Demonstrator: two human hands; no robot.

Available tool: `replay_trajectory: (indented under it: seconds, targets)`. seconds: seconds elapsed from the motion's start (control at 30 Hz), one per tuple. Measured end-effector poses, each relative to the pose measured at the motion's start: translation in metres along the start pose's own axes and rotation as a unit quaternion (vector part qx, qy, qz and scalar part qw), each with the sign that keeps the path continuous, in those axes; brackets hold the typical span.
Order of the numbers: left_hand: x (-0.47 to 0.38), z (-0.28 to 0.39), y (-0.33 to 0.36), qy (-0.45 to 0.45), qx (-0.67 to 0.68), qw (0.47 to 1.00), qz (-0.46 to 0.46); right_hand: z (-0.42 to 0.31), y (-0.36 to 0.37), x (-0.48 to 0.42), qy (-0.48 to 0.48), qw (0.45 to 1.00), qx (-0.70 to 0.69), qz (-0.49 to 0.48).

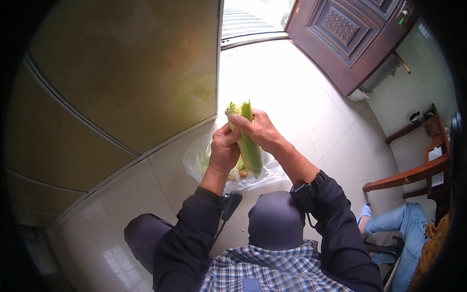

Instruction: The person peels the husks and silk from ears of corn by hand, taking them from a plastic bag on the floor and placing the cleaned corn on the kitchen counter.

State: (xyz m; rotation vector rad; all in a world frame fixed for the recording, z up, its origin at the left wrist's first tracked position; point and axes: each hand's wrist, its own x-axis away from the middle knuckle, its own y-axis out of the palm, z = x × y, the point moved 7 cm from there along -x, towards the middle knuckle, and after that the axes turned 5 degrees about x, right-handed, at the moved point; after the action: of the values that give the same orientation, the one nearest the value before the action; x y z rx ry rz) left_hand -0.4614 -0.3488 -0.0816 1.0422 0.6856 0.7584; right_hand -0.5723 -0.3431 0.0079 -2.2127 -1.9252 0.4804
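An ear of corn (pixel 234 108) is held up in front of me, its pale kernels showing at the top. Green husk (pixel 251 155) hangs along its right side, partly peeled away from the cob. My left hand (pixel 225 146) is wrapped around the cob's lower left. Higher up, my right hand (pixel 257 127) grips the ear and the husk, its thumb across the kernels. Below both hands a clear plastic bag (pixel 195 157) lies on the floor with green husk and brownish corn silk (pixel 241 174) in it.
A tall brown cabinet panel (pixel 127 80) stands at the left on the tiled floor (pixel 343 153). An open carved wooden door (pixel 339 40) is at the upper right. Wooden furniture legs (pixel 408 173) and another person's jeans-clad leg (pixel 397 219) are at the right.
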Motion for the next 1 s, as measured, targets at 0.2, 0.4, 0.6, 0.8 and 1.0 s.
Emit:
replay_trajectory:
  seconds: [0.2,0.4,0.6,0.8,1.0]
  targets:
    - [0.004,-0.006,0.013,0.033,0.008,0.999,0.018,-0.005,0.003,0.005,0.099,0.991,-0.051,0.074]
    - [-0.006,-0.011,0.02,0.049,-0.086,0.993,0.061,0.005,-0.014,0.003,0.065,0.978,0.001,0.199]
    - [-0.01,-0.011,0.004,0.018,-0.104,0.975,0.195,0.009,-0.016,0.003,0.063,0.969,0.084,0.226]
    - [-0.019,0.022,-0.008,0.1,-0.084,0.958,0.257,0.003,-0.015,-0.004,0.036,0.966,0.161,0.198]
    - [-0.027,0.02,-0.046,0.07,0.087,0.956,0.27,0.019,-0.007,-0.001,0.054,0.978,-0.152,0.131]
